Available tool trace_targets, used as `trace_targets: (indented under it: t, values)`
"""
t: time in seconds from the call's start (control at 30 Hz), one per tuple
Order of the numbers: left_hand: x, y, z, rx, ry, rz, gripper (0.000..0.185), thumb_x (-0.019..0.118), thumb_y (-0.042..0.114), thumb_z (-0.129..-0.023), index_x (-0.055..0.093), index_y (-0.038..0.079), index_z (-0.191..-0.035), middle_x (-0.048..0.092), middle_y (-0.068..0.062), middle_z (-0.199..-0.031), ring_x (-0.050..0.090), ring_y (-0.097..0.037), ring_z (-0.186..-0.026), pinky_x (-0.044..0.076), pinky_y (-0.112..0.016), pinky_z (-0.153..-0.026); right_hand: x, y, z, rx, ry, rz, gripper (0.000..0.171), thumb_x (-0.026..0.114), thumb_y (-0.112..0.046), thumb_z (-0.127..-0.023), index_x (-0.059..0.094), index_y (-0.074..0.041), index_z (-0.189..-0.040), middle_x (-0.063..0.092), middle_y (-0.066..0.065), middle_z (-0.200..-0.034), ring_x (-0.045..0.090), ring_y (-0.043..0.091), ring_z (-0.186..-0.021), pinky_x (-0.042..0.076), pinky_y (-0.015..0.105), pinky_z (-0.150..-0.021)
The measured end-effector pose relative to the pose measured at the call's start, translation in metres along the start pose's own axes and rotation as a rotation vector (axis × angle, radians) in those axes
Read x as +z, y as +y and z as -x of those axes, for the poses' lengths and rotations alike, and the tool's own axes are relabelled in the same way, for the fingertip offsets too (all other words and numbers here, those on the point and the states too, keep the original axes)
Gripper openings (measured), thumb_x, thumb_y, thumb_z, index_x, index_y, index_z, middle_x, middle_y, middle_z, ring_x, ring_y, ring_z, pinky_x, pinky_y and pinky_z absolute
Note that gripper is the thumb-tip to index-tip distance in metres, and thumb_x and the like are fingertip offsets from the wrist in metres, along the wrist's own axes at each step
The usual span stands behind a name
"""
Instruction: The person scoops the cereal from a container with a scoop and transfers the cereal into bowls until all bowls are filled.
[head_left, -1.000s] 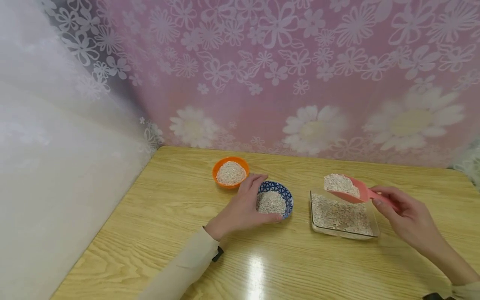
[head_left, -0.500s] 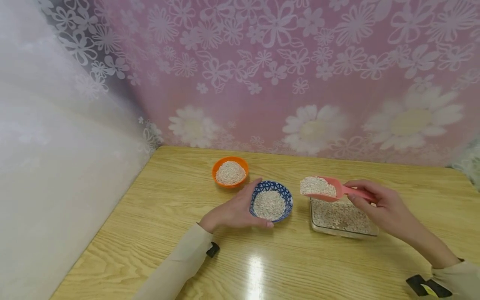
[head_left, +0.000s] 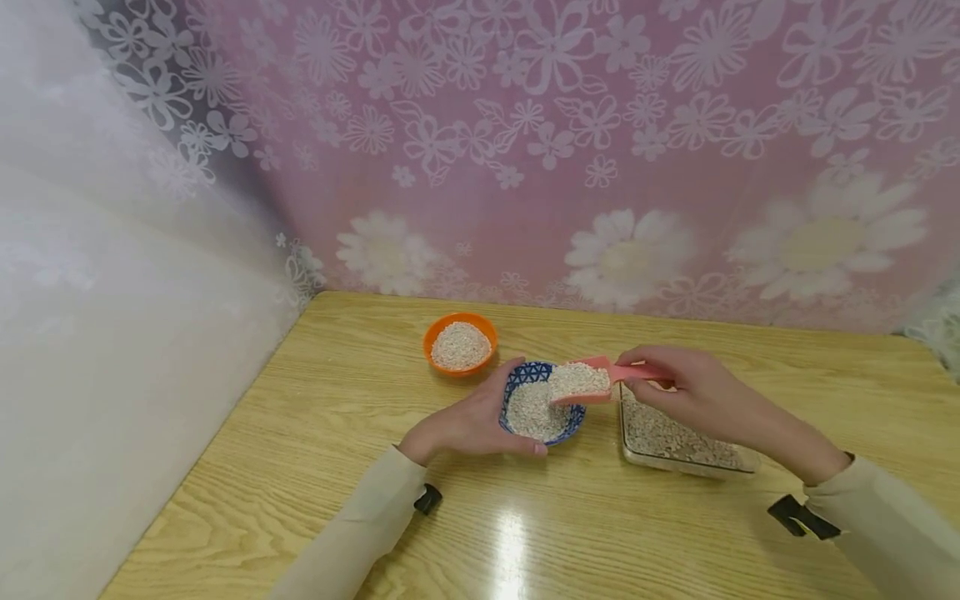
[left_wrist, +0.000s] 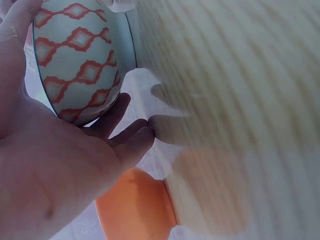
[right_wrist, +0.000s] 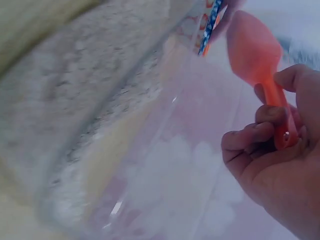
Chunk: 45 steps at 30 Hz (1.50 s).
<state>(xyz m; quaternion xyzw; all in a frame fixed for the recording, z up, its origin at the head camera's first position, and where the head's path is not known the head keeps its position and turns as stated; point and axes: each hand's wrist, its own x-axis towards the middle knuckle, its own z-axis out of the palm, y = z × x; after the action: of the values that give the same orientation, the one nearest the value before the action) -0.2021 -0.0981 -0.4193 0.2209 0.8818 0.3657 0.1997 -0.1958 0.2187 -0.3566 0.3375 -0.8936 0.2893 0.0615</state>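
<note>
Right hand [head_left: 686, 392] pinching pink scoop [head_left: 581, 383] by handle: light, rigid, loose grain spill-prone; keep level. Left hand [head_left: 468, 421] cupping blue bowl [head_left: 573, 414] wall: probably breakable.

Two bare hands show, with no rings and no gloves. The left hand [head_left: 468, 421] comes out of a long, soft sleeve [head_left: 352, 533] in a pale cream colour. A small black clip or strap [head_left: 427, 499] sits at the end of that sleeve, by the wrist. The right hand [head_left: 686, 392] has the same cream sleeve [head_left: 885, 525], loose and a bit puffy. A black strap [head_left: 802, 517] sits at that wrist too. The nails are short and plain.
</note>
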Motion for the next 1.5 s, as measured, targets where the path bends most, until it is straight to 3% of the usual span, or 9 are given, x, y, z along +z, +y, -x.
trace_targets:
  t: [0.17,0.4,0.63,0.97,1.2,1.37,1.5]
  values:
    - [-0.001,0.0,-0.001,-0.001,-0.007,0.0,0.124,0.083,0.055,-0.079,0.0,0.024,-0.165,0.022,-0.003,-0.17,0.028,-0.019,-0.154,0.03,-0.048,-0.125,0.003,-0.017,-0.023,-0.017,-0.102,0.085,0.018,0.069,-0.011,-0.095,0.073,-0.015,-0.112,0.071,-0.006,-0.095,0.047,0.003,-0.07,0.041,0.024,-0.062]
    - [-0.001,0.0,-0.001,-0.002,-0.009,0.014,0.124,0.084,0.055,-0.079,0.0,0.024,-0.165,0.024,-0.003,-0.169,0.032,-0.019,-0.152,0.031,-0.048,-0.124,-0.003,-0.033,-0.036,-0.067,-0.139,0.239,0.015,0.071,-0.016,-0.093,0.073,-0.012,-0.107,0.074,0.003,-0.101,0.064,0.014,-0.085,0.052,0.033,-0.069]
    - [0.0,0.0,-0.001,0.017,-0.006,0.024,0.124,0.085,0.051,-0.078,0.002,0.02,-0.164,0.029,-0.005,-0.165,0.036,-0.02,-0.148,0.032,-0.047,-0.124,-0.006,-0.036,-0.039,-0.058,-0.176,0.306,0.013,0.074,-0.02,-0.09,0.073,-0.015,-0.102,0.073,0.0,-0.095,0.057,0.006,-0.074,0.046,0.025,-0.059]
    - [0.0,0.0,-0.002,0.01,-0.013,0.044,0.123,0.084,0.052,-0.079,0.001,0.022,-0.164,0.031,-0.003,-0.163,0.039,-0.02,-0.145,0.036,-0.047,-0.121,0.007,-0.042,-0.039,-0.122,-0.197,0.303,0.011,0.073,-0.024,-0.092,0.072,-0.018,-0.101,0.065,-0.007,-0.085,0.051,0.006,-0.074,0.044,0.024,-0.061]
    - [0.0,-0.001,-0.002,0.023,-0.014,0.043,0.124,0.085,0.049,-0.079,0.0,0.021,-0.164,0.03,-0.005,-0.164,0.039,-0.021,-0.146,0.035,-0.048,-0.122,-0.005,-0.047,-0.033,-0.149,-0.145,0.414,0.008,0.073,-0.019,-0.089,0.07,-0.019,-0.096,0.055,-0.008,-0.075,0.042,0.007,-0.067,0.035,0.021,-0.051]
    - [-0.001,-0.001,-0.002,0.034,-0.01,0.034,0.124,0.085,0.049,-0.08,0.0,0.019,-0.165,0.031,-0.005,-0.163,0.04,-0.022,-0.145,0.036,-0.048,-0.121,-0.009,-0.05,-0.03,-0.263,-0.04,0.495,0.01,0.072,-0.013,-0.084,0.068,-0.018,-0.093,0.05,-0.009,-0.071,0.036,0.007,-0.066,0.031,0.02,-0.053]
    - [0.0,-0.001,-0.001,0.024,-0.01,0.037,0.124,0.084,0.049,-0.08,-0.001,0.019,-0.165,0.029,-0.006,-0.165,0.039,-0.022,-0.146,0.035,-0.048,-0.121,-0.007,-0.046,-0.028,-0.353,0.049,0.498,0.016,0.074,-0.01,-0.08,0.068,-0.017,-0.093,0.047,-0.009,-0.07,0.034,0.006,-0.066,0.03,0.019,-0.053]
